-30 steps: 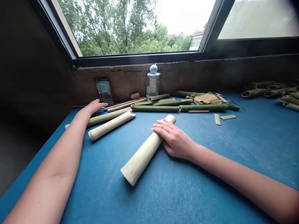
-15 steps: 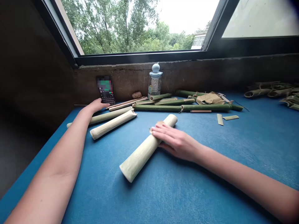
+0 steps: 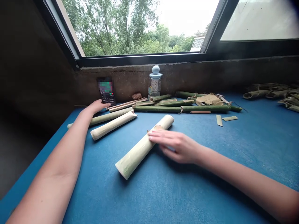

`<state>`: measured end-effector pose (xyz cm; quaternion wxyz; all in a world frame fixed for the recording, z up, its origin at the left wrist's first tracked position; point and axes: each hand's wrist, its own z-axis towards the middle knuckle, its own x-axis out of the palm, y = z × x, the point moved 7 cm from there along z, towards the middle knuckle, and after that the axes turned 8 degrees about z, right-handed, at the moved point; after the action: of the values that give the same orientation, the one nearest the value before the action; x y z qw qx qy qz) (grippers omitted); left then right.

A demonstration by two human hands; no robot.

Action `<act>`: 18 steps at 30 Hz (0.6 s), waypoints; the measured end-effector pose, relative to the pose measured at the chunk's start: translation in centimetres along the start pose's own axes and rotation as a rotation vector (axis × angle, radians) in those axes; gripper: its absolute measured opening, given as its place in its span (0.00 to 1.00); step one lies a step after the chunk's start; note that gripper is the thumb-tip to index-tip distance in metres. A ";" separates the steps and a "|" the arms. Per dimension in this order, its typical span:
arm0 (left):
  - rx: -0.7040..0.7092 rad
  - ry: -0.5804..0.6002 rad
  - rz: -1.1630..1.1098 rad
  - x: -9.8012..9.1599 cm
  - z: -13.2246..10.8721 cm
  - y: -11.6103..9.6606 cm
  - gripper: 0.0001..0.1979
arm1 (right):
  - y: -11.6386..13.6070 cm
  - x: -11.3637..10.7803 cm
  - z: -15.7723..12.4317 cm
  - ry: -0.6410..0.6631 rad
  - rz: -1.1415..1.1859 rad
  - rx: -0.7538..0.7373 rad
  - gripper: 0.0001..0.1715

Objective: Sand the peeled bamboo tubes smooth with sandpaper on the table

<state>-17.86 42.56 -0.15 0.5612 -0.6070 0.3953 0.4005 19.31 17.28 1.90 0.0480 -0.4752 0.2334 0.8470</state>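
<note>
Head view: I have my right hand (image 3: pixel 175 144) laid across a pale bamboo tube (image 3: pixel 134 155), fingers straight and close together on its upper side, thumb lower and apart from them. Beneath the fingers shows a brown scrap (image 3: pixel 158 127); whether the hand grips it or only presses it, I cannot tell. The tube lies aslant on the blue surface (image 3: pixel 175 193), its near end running out to the lower left of the hand, its far end just beyond the knuckles. My left hand (image 3: pixel 95 107) reaches to the foot of a dark keyed device (image 3: pixel 107 96) leaning on the wall; its grip is unclear to me. Between the hands lies a pale bamboo length (image 3: pixel 114 124). Farther back I see a green pole (image 3: pixel 205 109), brown paper (image 3: pixel 209 99) and a lidded jar (image 3: pixel 154 88).
</note>
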 end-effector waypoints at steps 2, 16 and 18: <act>-0.064 -0.024 -0.045 -0.1 0.4 0.6 0.59 | -0.7 -0.5 -0.1 -0.049 -0.045 0.074 0.29; -0.158 -0.050 -0.110 -0.5 0.3 0.9 0.65 | -0.6 -0.1 -0.2 -0.046 0.018 0.000 0.37; -0.187 -0.071 -0.118 -0.6 0.3 1.1 0.65 | -0.5 0.1 -0.1 -0.029 0.030 -0.023 0.38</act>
<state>-19.17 42.79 0.03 0.5384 -0.6643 0.2998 0.4231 19.48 17.70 1.64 0.0332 -0.4599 0.2300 0.8570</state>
